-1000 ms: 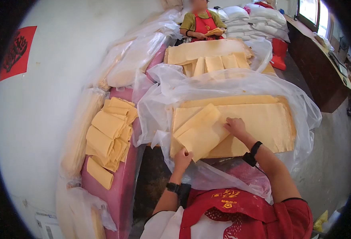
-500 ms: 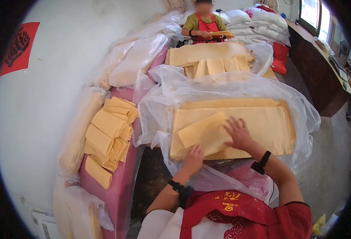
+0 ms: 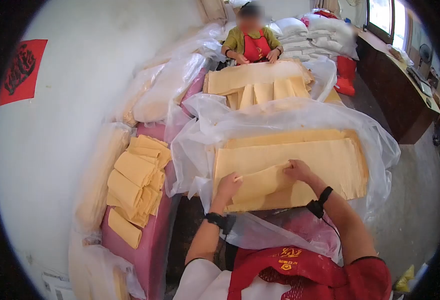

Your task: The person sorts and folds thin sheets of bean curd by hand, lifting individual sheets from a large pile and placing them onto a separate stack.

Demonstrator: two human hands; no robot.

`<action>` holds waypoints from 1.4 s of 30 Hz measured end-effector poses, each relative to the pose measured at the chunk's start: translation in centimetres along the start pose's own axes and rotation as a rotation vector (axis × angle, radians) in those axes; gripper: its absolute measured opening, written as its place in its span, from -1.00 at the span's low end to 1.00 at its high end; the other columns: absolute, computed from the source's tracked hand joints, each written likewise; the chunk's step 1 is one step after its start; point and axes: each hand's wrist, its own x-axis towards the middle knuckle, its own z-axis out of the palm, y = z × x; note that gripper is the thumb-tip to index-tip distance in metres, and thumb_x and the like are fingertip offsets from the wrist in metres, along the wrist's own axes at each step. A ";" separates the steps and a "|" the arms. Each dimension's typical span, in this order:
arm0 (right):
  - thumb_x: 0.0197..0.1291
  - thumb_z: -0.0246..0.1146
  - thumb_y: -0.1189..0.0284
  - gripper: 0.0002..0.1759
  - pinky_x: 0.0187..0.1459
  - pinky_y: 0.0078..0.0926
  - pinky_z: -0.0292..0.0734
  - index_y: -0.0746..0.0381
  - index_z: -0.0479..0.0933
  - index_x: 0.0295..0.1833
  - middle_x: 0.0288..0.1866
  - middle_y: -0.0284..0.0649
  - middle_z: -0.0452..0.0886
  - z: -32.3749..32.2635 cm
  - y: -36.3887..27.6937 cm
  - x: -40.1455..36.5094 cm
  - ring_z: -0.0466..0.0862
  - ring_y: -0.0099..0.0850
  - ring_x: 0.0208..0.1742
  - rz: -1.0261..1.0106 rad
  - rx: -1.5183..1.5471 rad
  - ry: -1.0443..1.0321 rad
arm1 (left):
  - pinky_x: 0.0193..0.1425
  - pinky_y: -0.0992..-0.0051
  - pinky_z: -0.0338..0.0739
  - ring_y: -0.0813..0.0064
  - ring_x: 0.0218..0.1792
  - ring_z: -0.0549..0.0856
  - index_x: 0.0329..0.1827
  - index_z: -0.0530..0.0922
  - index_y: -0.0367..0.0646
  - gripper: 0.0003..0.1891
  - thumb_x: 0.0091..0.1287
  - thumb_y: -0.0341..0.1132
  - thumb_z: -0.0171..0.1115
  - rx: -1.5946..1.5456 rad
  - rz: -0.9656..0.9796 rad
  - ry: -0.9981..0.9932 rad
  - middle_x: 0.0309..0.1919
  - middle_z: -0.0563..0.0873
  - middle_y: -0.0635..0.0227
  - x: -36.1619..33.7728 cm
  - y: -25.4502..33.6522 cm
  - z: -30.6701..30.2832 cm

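Stack (image 3: 330, 162): right of centre frame, long axis left to right. Sheet (image 3: 262, 184): centre frame, over the stack's left part, long axis rising rightward, between your hands. Your left hand (image 3: 228, 186): pinched on its left end. Your right hand (image 3: 298, 170): pinched on its right; neither nearer.

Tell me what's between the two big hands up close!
In the head view, a yellowish sheet stretches between the left hand and the right hand, over a stack of larger sheets.

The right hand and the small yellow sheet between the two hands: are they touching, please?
Touching. The head view shows the right hand closed on the small yellow sheet at its upper right corner, with no gap visible.
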 end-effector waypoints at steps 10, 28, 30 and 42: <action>0.13 0.27 -0.01 -0.31 0.34 0.07 0.21 0.17 0.40 0.28 0.26 0.01 0.49 2.0 -3.4 -1.9 0.43 -0.07 0.35 -0.376 -0.674 0.453 | 0.47 -0.14 -0.01 0.11 0.51 0.14 0.49 0.23 -0.02 -0.13 0.16 0.14 0.31 0.456 0.544 0.281 0.49 0.23 0.20 -2.1 5.8 6.8; 0.05 0.40 0.43 -0.34 0.38 -0.07 0.24 0.15 0.39 0.31 0.39 -0.07 0.37 1.8 -7.3 -4.1 0.34 -0.05 0.41 -0.456 -0.230 0.198 | -0.08 0.19 0.58 0.15 -0.13 0.71 0.01 0.65 -0.02 -0.71 0.25 -0.38 0.11 0.308 -0.023 0.918 -0.12 0.73 0.25 -17.3 -6.7 -8.1; 0.05 0.39 0.44 -0.40 0.36 -0.08 0.27 0.16 0.42 0.26 0.37 -0.08 0.39 2.4 -4.6 -4.4 0.38 -0.06 0.38 -0.424 -0.243 0.163 | -0.04 0.15 0.56 0.12 -0.10 0.70 0.14 0.59 -0.05 -0.64 0.29 -0.38 0.07 0.590 -0.237 1.176 -0.11 0.73 0.16 -23.1 -10.8 -12.5; 0.15 0.27 0.31 -0.53 0.40 -0.01 0.16 0.20 0.47 0.18 0.40 -0.03 0.32 7.1 -5.2 -7.9 0.24 -0.07 0.47 -0.456 -0.504 -0.013 | 0.14 0.05 0.46 -0.02 0.07 0.58 0.18 0.49 -0.18 -0.57 0.29 -0.19 0.19 0.794 -0.437 1.002 0.02 0.63 0.02 -26.0 -19.6 -14.5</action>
